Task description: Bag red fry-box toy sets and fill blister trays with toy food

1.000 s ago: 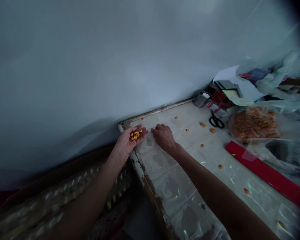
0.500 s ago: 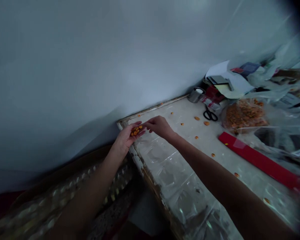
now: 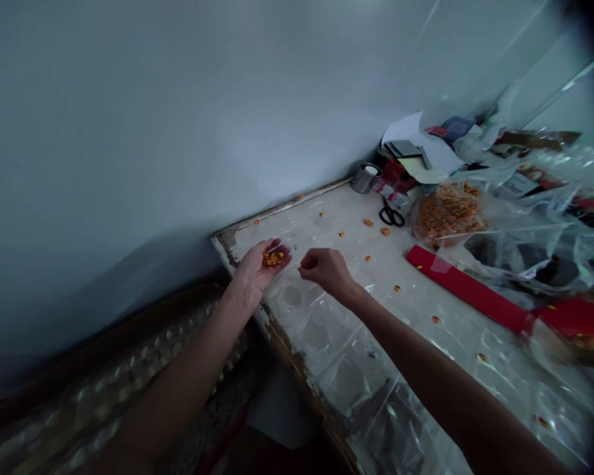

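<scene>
My left hand (image 3: 263,265) is palm up and cupped at the table's left corner, holding a small heap of glossy orange pieces (image 3: 273,258). They look like beads or nuts, but I cannot tell which. Just right of it, my right hand (image 3: 327,272) pinches what appears to be one small orange piece (image 3: 299,268) between thumb and fingertips. Beneath both hands lies a clear plastic sheet (image 3: 317,333) with rounded hollows. Single orange pieces (image 3: 367,258) sit spaced in a row across the sheet.
Black-handled scissors (image 3: 392,214), a roll of tape (image 3: 366,177) and papers (image 3: 416,142) lie at the back. A plastic bag of orange pieces (image 3: 448,214) stands by a red strip (image 3: 468,288). Clear moulded plastic (image 3: 129,369) fills a container below left.
My right hand has drawn away from the left palm, rightward and towards me, with a piece at its fingertips. The left palm has opened more. The camera view has shifted.
</scene>
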Tool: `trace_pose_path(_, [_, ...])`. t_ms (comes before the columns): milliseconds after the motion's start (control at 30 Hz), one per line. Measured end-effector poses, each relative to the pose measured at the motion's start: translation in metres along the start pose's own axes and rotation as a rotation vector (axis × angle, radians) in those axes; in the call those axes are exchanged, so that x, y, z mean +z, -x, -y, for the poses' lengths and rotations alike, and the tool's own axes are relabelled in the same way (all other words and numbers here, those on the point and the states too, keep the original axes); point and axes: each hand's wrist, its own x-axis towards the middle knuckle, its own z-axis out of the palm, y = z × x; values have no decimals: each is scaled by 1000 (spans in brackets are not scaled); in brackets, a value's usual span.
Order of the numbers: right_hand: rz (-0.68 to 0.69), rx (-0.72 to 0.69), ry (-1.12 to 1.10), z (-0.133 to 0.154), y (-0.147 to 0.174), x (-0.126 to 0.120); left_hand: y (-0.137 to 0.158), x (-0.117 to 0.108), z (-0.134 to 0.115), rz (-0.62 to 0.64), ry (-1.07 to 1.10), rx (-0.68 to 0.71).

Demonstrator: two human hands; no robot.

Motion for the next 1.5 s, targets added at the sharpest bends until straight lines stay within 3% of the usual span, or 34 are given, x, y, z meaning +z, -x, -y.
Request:
trace_pose_path(100, [111,-144,303,12,12,14,6,-11,-12,60,17,36])
trace_pose_path(267, [160,-268,422,34,22,22,8,-23,-16,134,-36,21])
trace_pose_path(567, [166,-64,386,13,0,22,-2,-36,-1,128,-61,46])
trace_pose_path(700, [191,-43,371,22,3,25,-5,-37,3,100,-50,74])
trace_pose_path(800, [213,-73,337,27,3,25,-6,-34,2,138,-43,80])
trace_pose_path(933, [199,-19,263,13,-9,6,-2,-29,0,157,-67,84])
trace_pose_path(1100, [29,-18,-252,4,-11,-16,5,-19,6,163,-121,25])
trace_pose_path(1200, [-56,-41,-256,8,0,-14,6,-7,20,210,-130,-19])
trace_pose_path(1333, [-170,85,-357,-5,22,-16,11,9,40,290,-179,-91])
trace_pose_path(1400, [-127,148,-463,-20,40,-23,15,12,44,297,-201,-148])
trace_pose_path(1500, [-40,203,-318,-36,70,-28,21,9,42,252,-233,-131])
